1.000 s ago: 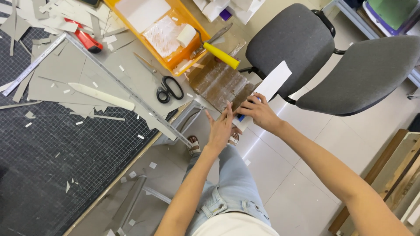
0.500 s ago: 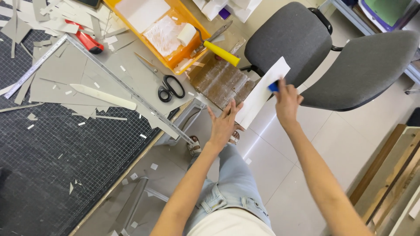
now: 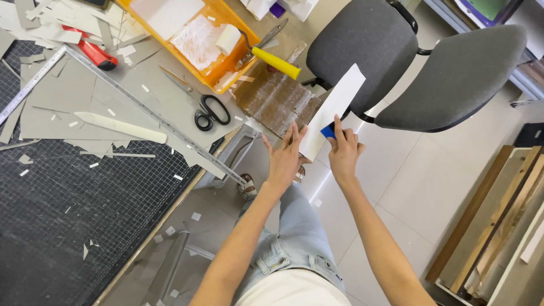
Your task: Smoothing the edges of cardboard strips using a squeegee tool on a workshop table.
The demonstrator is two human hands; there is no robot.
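**White strip held over the chair**

A white paper strip [image 3: 334, 110] is being pinched by the right hand [image 3: 343, 152] with a small blue piece [image 3: 328, 131]. The left hand [image 3: 285, 157] is being held open, fingers spread, just left of it, near the grey chair [image 3: 408, 62].

A matt white paper strip [image 3: 335, 109], grey woven-cloth office chair [image 3: 408, 54], glossy orange plastic tray [image 3: 218, 72], shiny metal ruler [image 3: 153, 116], black matt gridded cutting mat [image 3: 62, 209].
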